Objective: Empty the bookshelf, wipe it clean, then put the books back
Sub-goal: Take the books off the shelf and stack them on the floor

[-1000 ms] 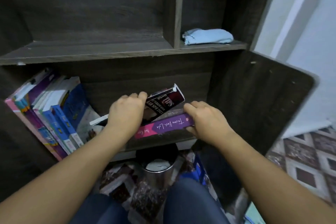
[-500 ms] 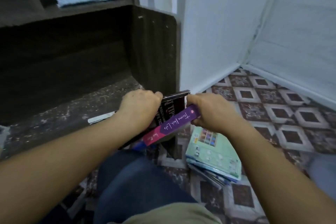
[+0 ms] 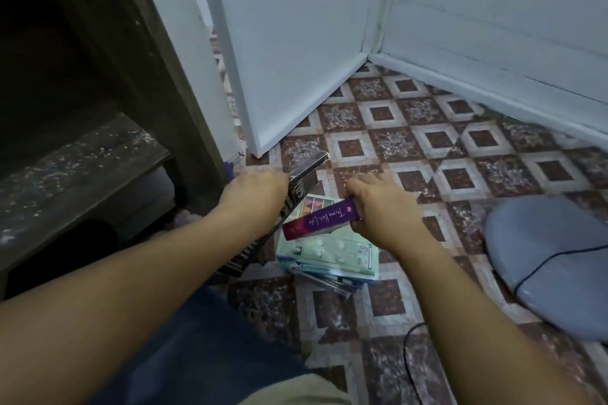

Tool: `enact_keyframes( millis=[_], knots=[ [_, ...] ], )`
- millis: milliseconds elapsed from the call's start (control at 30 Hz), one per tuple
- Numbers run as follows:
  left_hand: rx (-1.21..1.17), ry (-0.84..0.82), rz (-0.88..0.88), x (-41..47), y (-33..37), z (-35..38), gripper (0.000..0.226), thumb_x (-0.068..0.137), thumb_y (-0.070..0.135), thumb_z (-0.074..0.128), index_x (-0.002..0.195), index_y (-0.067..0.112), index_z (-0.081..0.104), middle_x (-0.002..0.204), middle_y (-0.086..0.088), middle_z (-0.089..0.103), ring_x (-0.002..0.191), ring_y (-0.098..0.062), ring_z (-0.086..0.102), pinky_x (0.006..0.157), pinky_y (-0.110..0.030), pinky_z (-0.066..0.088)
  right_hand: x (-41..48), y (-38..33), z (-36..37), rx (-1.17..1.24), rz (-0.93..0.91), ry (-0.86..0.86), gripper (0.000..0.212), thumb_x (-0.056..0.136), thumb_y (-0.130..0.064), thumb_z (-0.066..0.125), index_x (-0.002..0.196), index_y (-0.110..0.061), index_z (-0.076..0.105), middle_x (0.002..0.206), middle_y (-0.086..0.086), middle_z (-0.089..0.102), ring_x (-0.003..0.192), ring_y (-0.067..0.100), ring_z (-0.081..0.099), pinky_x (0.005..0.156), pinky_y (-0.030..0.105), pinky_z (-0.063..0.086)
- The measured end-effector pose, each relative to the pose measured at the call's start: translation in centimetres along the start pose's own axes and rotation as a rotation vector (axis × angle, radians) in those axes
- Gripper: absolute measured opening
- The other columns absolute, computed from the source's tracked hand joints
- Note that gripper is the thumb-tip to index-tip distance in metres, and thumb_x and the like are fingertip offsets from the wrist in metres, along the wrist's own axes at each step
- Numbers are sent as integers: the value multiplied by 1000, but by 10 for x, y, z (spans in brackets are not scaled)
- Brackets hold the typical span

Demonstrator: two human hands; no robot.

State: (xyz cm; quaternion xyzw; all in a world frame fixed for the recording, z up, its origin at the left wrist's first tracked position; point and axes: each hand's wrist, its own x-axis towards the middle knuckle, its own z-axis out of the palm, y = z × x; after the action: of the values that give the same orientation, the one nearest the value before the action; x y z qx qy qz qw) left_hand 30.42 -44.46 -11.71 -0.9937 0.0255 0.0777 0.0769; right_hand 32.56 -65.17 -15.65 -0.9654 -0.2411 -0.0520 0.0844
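Note:
My left hand [image 3: 255,197] grips a black book [image 3: 301,179], tilted on edge above the floor. My right hand [image 3: 381,204] holds the right end of a purple book [image 3: 320,219] with pale handwriting on its spine. Both books hang just over a pile of books [image 3: 332,256] with a pale green cover on top, lying on the tiled floor. The dark wooden bookshelf [image 3: 108,76] stands at the left; its bottom shelf board [image 3: 75,171] is bare and speckled with dust.
A white wall corner [image 3: 371,52] rises behind the pile. A grey-blue round cushion [image 3: 552,260] with a black cable [image 3: 411,358] across it lies on the patterned floor tiles [image 3: 427,141] at the right. My knee in blue jeans [image 3: 204,339] is at the bottom.
The view has swung right, away from the shelf. Both hands carried the black and purple books out of the bottom shelf and down over the pile on the floor.

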Motion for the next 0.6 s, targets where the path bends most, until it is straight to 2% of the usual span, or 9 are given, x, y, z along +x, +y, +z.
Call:
enact_keyframes(
  millis=[133, 233, 333, 500, 600],
  knots=[
    [17, -4, 1, 27, 8, 17, 20, 91, 13, 55, 110, 13, 47, 101, -8, 64, 90, -31, 63, 63, -38, 50, 10, 8, 43, -42, 10, 68, 51, 49, -21, 92, 86, -15, 58, 83, 4, 61, 74, 27, 52, 56, 32, 40],
    [55, 42, 0, 47, 9, 27, 24, 91, 7, 54, 114, 9, 47, 101, -9, 65, 88, -31, 65, 57, -36, 44, 20, 9, 78, -25, 36, 204, 35, 56, -5, 83, 78, -11, 56, 76, 7, 57, 67, 28, 47, 52, 33, 34],
    [0, 36, -45, 65, 8, 39, 23, 93, 8, 53, 115, 8, 47, 104, -11, 64, 92, -31, 65, 63, -38, 49, 30, 12, 114, 7, 74, 287, 25, 62, 2, 74, 76, -8, 55, 72, 10, 53, 62, 29, 44, 51, 31, 25],
    [-33, -13, -88, 80, 5, 53, 22, 94, 7, 50, 115, 9, 46, 109, -13, 61, 98, -33, 62, 67, -38, 48, 40, 11, 162, -49, 74, 256, 35, 60, 3, 73, 82, -11, 50, 73, 10, 53, 60, 27, 44, 53, 31, 23],
    [18, -45, -88, 83, 3, 63, 33, 92, 3, 51, 124, 7, 42, 111, -14, 61, 99, -33, 61, 67, -37, 47, 40, 12, 189, -80, 67, 234, 40, 59, 5, 73, 83, -12, 46, 71, 9, 51, 60, 26, 43, 52, 32, 24]
  ],
)
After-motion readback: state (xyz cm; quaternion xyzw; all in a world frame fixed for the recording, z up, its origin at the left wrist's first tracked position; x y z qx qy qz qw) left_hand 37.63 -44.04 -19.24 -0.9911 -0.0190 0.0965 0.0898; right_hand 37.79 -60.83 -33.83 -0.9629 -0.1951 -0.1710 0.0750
